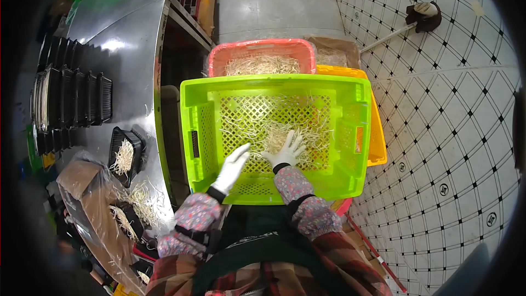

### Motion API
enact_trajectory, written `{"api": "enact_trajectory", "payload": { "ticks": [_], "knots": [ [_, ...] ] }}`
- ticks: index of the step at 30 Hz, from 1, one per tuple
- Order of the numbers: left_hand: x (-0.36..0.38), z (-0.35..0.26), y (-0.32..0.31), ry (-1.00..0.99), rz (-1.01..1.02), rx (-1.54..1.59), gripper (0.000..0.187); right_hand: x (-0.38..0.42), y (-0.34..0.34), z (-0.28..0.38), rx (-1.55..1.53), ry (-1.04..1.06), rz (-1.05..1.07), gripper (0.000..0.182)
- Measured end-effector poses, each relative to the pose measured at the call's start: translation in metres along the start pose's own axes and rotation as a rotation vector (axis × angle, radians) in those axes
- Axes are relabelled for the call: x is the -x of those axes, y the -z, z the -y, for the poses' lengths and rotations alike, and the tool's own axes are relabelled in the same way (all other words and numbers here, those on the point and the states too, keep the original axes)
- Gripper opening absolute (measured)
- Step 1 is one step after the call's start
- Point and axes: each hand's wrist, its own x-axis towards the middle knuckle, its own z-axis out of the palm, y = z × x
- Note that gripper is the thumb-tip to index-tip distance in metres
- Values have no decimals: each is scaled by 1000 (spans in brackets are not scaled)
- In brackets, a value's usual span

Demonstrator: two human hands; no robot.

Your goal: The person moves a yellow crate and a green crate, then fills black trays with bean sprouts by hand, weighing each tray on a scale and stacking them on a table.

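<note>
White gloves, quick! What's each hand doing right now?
Left hand: open, fingers straight, nothing seen in it.
Right hand: open, fingers spread at the pale strands in the green crate.

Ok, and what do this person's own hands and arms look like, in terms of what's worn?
The left hand and right hand wear white gloves. Grayish sleeve covers with a small pink floral pattern have black wrist cuffs and dark forearm bands. Red-and-brown plaid sleeves show above.
</note>
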Motion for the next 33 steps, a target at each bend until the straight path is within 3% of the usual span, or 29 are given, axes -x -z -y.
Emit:
{"api": "enact_trajectory", "payload": {
  "ticks": [1, 3, 4, 5, 7, 8, 10, 12, 14, 17, 19, 20, 21, 23, 25, 26, 31, 33],
  "knots": [
    [22, -25, 13, 34, -1, 33, 41, -4, 0, 2, -1, 3, 2, 118],
    [59, -53, 45, -93, -105, 79, 39, -15, -3, -4, -42, -11, -35, 112],
    [76, -61, 64, -107, -200, 111, 40, -22, -12, -15, -98, 43, -96, 92],
    [93, -64, 85, -121, -296, 145, 40, -31, -17, -25, -97, 51, -97, 92],
    [121, -63, 126, -189, -501, 243, 44, -47, -21, -42, -280, 190, -96, 63],
    [133, -55, 146, -204, -602, 300, 45, -56, -23, -50, -275, 200, -100, 63],
    [156, -41, 181, -166, -753, 376, 46, -68, -22, -64, -388, 360, -112, 47],
    [175, -34, 201, -82, -850, 452, 45, -62, 6, -66, -484, 386, -36, 46],
    [189, -32, 214, -22, -905, 509, 59, -64, 21, -71, -761, 419, 131, 48],
    [196, -32, 232, 13, -996, 589, 84, -69, 35, -77, -809, 283, 189, 49],
    [192, -23, 255, -13, -1003, 656, 89, -59, 61, -70, -708, 305, 108, 53],
    [190, -28, 260, -7, -1003, 627, 96, -57, 66, -72, -892, 269, 180, 54],
    [186, -34, 261, -2, -1019, 629, 95, -54, 69, -75, -1079, 226, 251, 55],
    [176, -23, 284, -3, -989, 588, 84, -50, 84, -74, -960, 259, 184, 55],
    [165, 17, 333, 27, -837, 651, 43, -57, 92, -85, -1188, 285, 167, 55],
    [161, 17, 334, -4, -865, 655, 39, -58, 97, -88, -1295, 273, 201, 53],
    [148, -18, 310, -70, -882, 531, 31, -40, 131, -87, -1194, 358, 135, 53],
    [136, -10, 308, -244, -866, 450, 28, -33, 142, -83, -1273, 448, 48, 47]
  ]
}}
